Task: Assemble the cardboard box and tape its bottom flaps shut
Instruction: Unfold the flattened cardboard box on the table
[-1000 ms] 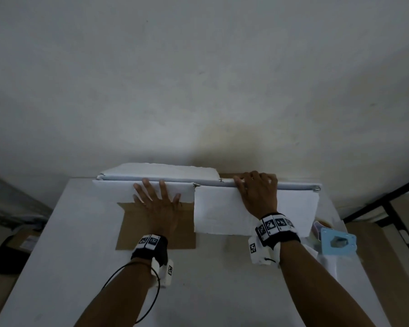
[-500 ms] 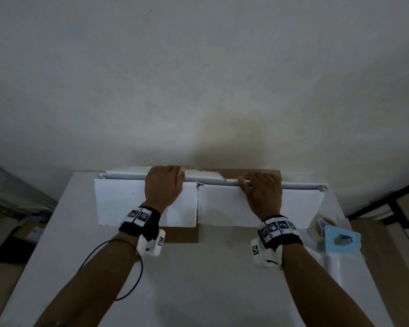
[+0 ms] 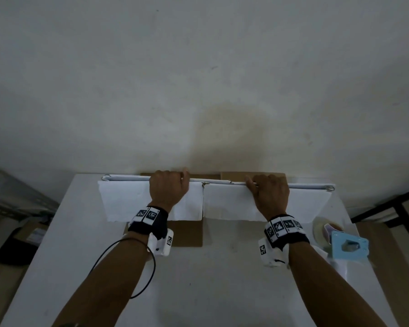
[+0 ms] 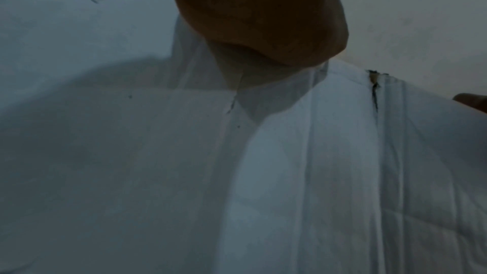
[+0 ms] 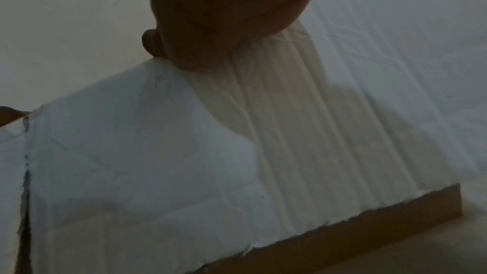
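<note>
A: Starting at the left edge of the white table [image 3: 57, 267], what's there?

B: Beyond that edge, low down, sits a dark bundle [image 3: 12, 246] on a brown carton. On the table itself, the flattened cardboard box, white outside and brown inside [image 3: 125, 201], lies along the far edge, reaching almost from the far-left corner to the far-right corner.

A: How does the box lie?

B: 2 white flaps face the person, side by side, with a narrow slit between them near the middle. A brown panel shows beneath the left flap, and brown card peeks out behind the folded top edge, against the pale wall [image 3: 198, 79].

A: And the left hand [image 3: 168, 191]?

B: It grips the folded far edge of the box over the left flap, fingers curled over the top. The left wrist view shows the heel of the left hand [image 4: 261, 18] pressed on white card [image 4: 290, 164].

A: The right hand [image 3: 270, 195]?

B: Same hold over the right flap: fingers hooked over the far edge. From the right wrist camera, the right hand [image 5: 226, 14] bears on the white flap [image 5: 147, 153], whose torn lower edge shows brown.

A: Anything further right?

B: Near the right edge stands a light blue tape dispenser with a white handle [image 3: 347, 249], a roll of clear tape mounted in it, well apart from the box. Both wrists wear black bands with square markers.
</note>
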